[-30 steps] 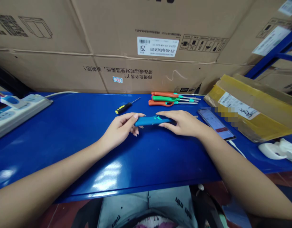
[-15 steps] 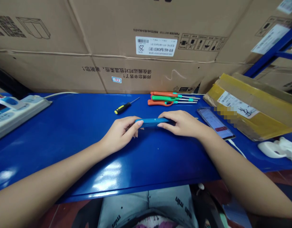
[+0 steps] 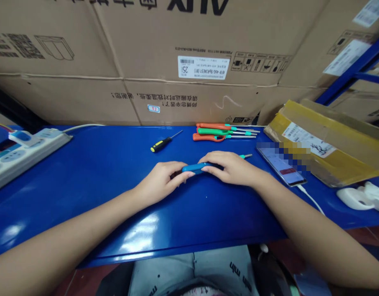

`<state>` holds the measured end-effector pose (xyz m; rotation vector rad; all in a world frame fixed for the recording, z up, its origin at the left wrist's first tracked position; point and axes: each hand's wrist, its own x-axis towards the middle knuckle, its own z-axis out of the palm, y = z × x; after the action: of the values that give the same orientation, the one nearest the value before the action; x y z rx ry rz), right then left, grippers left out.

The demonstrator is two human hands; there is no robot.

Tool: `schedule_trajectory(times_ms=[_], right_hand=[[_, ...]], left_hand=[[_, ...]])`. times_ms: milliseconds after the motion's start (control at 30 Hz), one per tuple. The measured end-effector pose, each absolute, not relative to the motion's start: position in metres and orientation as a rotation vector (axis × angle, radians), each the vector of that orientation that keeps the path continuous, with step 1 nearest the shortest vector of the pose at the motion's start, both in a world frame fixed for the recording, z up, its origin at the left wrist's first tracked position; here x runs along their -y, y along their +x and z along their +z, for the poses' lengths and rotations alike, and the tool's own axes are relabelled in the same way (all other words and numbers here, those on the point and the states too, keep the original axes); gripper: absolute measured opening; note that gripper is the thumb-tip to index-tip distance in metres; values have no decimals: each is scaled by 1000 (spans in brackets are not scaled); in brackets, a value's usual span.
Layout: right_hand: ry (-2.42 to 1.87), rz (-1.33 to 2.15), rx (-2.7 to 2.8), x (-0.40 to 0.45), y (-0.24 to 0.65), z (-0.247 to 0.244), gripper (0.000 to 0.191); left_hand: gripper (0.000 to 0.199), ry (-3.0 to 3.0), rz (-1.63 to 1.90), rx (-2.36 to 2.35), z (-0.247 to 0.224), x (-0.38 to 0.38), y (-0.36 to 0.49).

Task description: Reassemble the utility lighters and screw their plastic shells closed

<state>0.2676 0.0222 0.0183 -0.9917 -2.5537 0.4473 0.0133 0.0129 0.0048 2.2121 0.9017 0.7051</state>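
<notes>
Both hands hold a blue lighter-like tool (image 3: 194, 167) just above the blue table (image 3: 115, 164). My left hand (image 3: 161, 181) pinches its left end between thumb and fingers. My right hand (image 3: 229, 167) grips the other end, hiding much of it; a thin metal tip with a turquoise collar (image 3: 246, 156) shows beyond the right fingers. Behind the hands lies a black and yellow screwdriver (image 3: 161, 144). Similar long tools, orange (image 3: 208, 137) and green (image 3: 214, 132), lie in a pile near the cardboard box.
Large cardboard boxes (image 3: 158, 45) stand along the back. At the left is a white power strip (image 3: 22, 153). On the right are a phone (image 3: 283, 166) with a cable, a yellow-taped parcel (image 3: 331, 144) and a white object (image 3: 356, 198).
The view has tilted slightly upward. Both hands and the blue tool sit lower in view and closer together, and the tool's metal tip shows more clearly on the right.
</notes>
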Motion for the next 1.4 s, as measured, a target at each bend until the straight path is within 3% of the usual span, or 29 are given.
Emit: schedule_trajectory(times_ms=[567, 767, 900, 1067, 1200, 1400], right_hand=[[-1062, 513, 2587, -24, 262, 7, 33], [-1088, 537, 2596, -24, 263, 5, 37], [-1086, 534, 2597, -24, 263, 5, 36], [-1081, 539, 2597, -24, 263, 6, 35], [-1067, 509, 2598, -24, 263, 7, 33], [-1088, 430, 2477, -26, 260, 4, 34]], left_hand=[[35, 2526, 795, -1051, 1, -31, 1], [43, 2558, 820, -1818, 10, -67, -34], [29, 2440, 760, -1742, 8, -83, -48], [43, 2308, 1001, -1831, 24, -87, -56], [40, 2100, 1318, -1867, 33, -84, -57], [47, 1878, 1239, -1526, 20, -68, -28]])
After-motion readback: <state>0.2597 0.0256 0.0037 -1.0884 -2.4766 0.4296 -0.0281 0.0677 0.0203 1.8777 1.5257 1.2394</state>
